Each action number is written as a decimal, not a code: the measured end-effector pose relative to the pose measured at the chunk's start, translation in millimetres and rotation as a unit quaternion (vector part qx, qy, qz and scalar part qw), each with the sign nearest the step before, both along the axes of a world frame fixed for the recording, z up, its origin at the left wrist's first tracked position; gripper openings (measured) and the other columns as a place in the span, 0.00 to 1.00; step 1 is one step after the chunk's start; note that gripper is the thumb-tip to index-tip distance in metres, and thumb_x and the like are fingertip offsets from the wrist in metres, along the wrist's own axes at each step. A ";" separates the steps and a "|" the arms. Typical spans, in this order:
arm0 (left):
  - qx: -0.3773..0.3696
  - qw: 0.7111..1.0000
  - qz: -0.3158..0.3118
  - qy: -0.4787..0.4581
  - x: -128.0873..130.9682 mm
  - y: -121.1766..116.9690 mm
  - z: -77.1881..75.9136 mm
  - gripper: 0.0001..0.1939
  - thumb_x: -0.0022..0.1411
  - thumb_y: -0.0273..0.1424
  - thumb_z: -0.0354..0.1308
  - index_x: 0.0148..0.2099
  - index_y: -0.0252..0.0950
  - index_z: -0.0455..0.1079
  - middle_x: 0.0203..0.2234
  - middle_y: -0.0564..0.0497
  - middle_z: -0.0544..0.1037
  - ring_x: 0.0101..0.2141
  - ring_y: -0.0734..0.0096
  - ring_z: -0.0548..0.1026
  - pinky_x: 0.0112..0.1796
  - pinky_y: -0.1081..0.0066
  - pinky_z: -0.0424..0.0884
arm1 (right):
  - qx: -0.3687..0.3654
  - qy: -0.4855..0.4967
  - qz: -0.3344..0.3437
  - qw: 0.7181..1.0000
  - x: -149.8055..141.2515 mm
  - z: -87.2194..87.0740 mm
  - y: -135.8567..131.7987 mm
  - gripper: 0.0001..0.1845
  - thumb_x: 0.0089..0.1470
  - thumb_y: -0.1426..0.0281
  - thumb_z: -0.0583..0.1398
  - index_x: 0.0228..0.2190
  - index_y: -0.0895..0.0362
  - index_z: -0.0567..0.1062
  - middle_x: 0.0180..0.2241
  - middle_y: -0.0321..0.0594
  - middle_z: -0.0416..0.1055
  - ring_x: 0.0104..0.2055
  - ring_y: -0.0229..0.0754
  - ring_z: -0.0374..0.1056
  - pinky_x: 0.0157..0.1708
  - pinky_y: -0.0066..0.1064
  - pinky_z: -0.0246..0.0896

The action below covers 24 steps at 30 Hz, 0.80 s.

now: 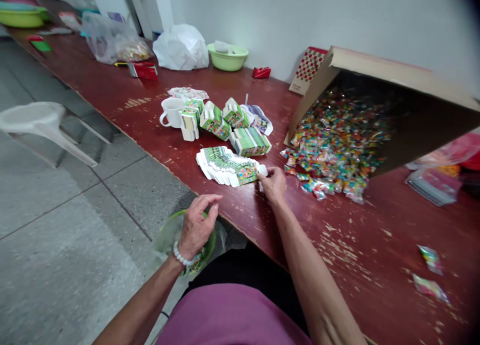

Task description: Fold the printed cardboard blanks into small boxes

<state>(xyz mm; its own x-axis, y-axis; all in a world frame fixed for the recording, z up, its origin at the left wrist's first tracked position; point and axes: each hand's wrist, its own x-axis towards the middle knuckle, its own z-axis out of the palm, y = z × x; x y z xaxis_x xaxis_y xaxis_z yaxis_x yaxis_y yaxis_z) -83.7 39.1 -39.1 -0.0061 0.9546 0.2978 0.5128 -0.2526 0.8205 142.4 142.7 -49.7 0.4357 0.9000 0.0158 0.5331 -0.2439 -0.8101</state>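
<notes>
A fanned row of flat green printed cartons (pixel 225 165) lies near the table's front edge. My right hand (pixel 273 184) pinches the end of the carton at the row's right end. Over the table edge my left hand (pixel 198 222) hovers with its fingers apart and nothing in it; a pale bead bracelet circles the wrist. Behind the row lie banded bundles of the same cartons (pixel 250 141), several in number. Small wrapped candies (pixel 333 145) spill from a tipped cardboard box (pixel 408 80) right of my right hand. Below my left hand is a green bin (pixel 172 230) with a plastic liner.
A white mug (pixel 172 112) stands beside the bundles. Along the wall are a green basin (pixel 228 59), a white bag (pixel 182 47) and a red tape dispenser (pixel 261 72). A white stool (pixel 33 117) stands left on the floor. Two candy packets (pixel 430 259) lie at right.
</notes>
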 end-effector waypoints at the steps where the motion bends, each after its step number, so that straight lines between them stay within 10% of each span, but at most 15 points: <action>1: -0.002 1.000 0.008 -0.005 -2.5 0.4 1.3 0.11 0.64 0.31 0.54 0.46 0.38 0.74 0.40 0.48 0.79 0.41 0.64 0.76 0.48 0.66 0.69 | 0.009 0.031 0.013 0.999 1.9 3.6 -3.5 0.18 0.47 0.59 0.63 0.35 0.58 0.73 0.37 0.46 0.73 0.41 0.49 0.70 0.43 0.43 0.63; 5: -0.018 0.996 0.039 -0.083 -13.8 5.8 17.5 0.19 0.61 0.36 0.59 0.53 0.37 0.71 0.45 0.45 0.78 0.45 0.61 0.74 0.49 0.64 0.67 | 0.029 0.138 0.094 0.986 13.0 27.9 -36.9 0.14 0.49 0.59 0.61 0.32 0.57 0.72 0.30 0.38 0.73 0.31 0.41 0.69 0.33 0.32 0.64; 8: -0.180 0.949 -0.099 -0.239 -11.5 5.7 33.9 0.24 0.61 0.43 0.58 0.55 0.36 0.71 0.46 0.42 0.78 0.46 0.57 0.75 0.47 0.64 0.68 | 0.036 0.243 0.194 0.950 17.2 49.3 -74.7 0.13 0.46 0.60 0.66 0.30 0.56 0.73 0.30 0.35 0.73 0.31 0.38 0.68 0.34 0.29 0.64; 12: -0.437 0.711 -0.390 -0.389 15.0 -13.2 39.1 0.33 0.54 0.52 0.62 0.54 0.33 0.72 0.45 0.37 0.79 0.43 0.51 0.79 0.44 0.60 0.71 | 0.015 0.361 0.297 0.884 9.4 70.6 -115.2 0.12 0.49 0.60 0.68 0.30 0.54 0.73 0.27 0.33 0.72 0.29 0.37 0.66 0.30 0.29 0.64; 15: -0.481 0.587 -0.469 -0.452 34.6 -32.6 31.4 0.38 0.47 0.50 0.69 0.55 0.31 0.71 0.39 0.38 0.81 0.36 0.51 0.81 0.40 0.58 0.73 | -0.001 0.391 0.308 0.867 1.7 79.6 -130.6 0.12 0.51 0.59 0.67 0.31 0.53 0.73 0.27 0.34 0.72 0.28 0.37 0.66 0.28 0.29 0.64; 24: -0.494 0.579 -0.464 -0.454 40.5 -47.5 36.2 0.36 0.41 0.44 0.75 0.50 0.30 0.75 0.37 0.38 0.83 0.36 0.52 0.82 0.42 0.57 0.74 | 0.013 0.427 0.290 0.857 -0.7 90.3 -148.7 0.10 0.50 0.61 0.68 0.31 0.53 0.75 0.29 0.35 0.73 0.31 0.37 0.68 0.32 0.29 0.66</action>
